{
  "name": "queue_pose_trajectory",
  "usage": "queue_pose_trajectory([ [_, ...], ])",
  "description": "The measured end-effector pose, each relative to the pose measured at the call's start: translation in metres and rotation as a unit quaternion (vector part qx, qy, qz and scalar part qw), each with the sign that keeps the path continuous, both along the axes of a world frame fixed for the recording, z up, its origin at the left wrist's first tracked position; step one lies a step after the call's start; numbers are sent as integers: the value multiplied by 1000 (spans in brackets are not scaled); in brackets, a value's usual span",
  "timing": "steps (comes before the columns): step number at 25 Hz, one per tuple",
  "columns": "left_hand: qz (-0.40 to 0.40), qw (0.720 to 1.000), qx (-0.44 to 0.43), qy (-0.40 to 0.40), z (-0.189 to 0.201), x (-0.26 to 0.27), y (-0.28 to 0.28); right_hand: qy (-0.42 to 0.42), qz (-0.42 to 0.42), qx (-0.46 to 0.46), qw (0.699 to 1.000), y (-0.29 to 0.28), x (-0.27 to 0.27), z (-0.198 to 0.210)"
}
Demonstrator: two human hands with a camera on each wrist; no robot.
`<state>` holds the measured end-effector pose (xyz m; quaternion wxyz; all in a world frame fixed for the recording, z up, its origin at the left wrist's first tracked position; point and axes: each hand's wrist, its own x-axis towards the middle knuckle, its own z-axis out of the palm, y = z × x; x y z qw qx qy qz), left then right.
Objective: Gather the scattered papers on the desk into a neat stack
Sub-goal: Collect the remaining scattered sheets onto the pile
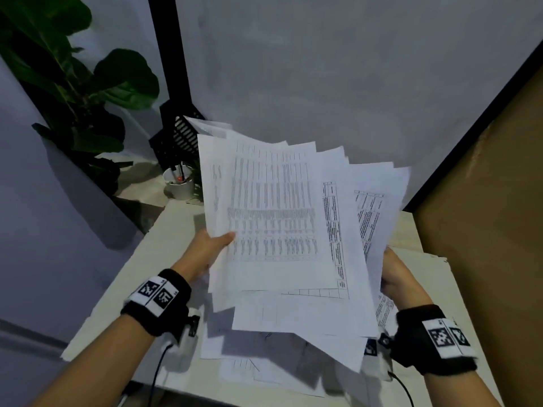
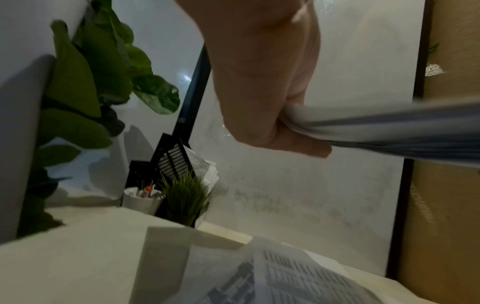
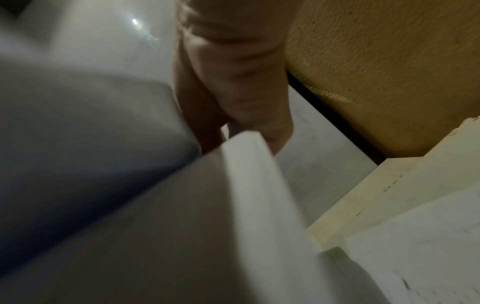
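Observation:
A fanned, uneven bundle of printed papers [image 1: 293, 230] is held up above the desk [image 1: 164, 245], tilted toward the camera. My left hand [image 1: 211, 245] pinches its left edge, thumb on top of the front sheet; in the left wrist view the left hand [image 2: 259, 92] clamps the paper edges [image 2: 376, 131]. My right hand [image 1: 396, 277] grips the bundle's right edge, fingers hidden behind the sheets; the right wrist view shows its fingers [image 3: 233, 92] against blurred paper [image 3: 182, 205]. More loose sheets [image 1: 264, 374] lie flat on the desk under the bundle.
A white pen cup [image 1: 179, 183], a small grass plant [image 2: 184, 197] and a black slatted file holder [image 1: 179, 139] with paper stand at the desk's far left corner. A large leafy plant [image 1: 73, 83] stands left. A brown board [image 1: 484, 230] borders the right side.

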<state>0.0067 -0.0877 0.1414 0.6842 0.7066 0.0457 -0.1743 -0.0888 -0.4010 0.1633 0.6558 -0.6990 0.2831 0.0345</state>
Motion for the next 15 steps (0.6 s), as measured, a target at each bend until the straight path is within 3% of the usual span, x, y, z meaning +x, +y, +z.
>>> queue_pose_trajectory([
  [3,-65,991,-106,56,-6,-5,-16,-27,1,46,999,13,-3,7],
  [7,-104,987,-114,46,-7,-15,-36,6,-48,70,996,25,-4,10],
  [9,-85,991,-100,35,-7,-14,-41,-6,-47,111,993,27,-7,12],
  [12,-27,994,-101,21,-8,-13,-40,-116,-29,232,965,24,-9,5],
  [13,-18,994,-109,13,-10,-13,-37,-114,-12,233,966,22,-11,2],
  [15,-39,991,-129,-11,-9,-16,-32,-82,-5,137,987,19,-10,-9],
])
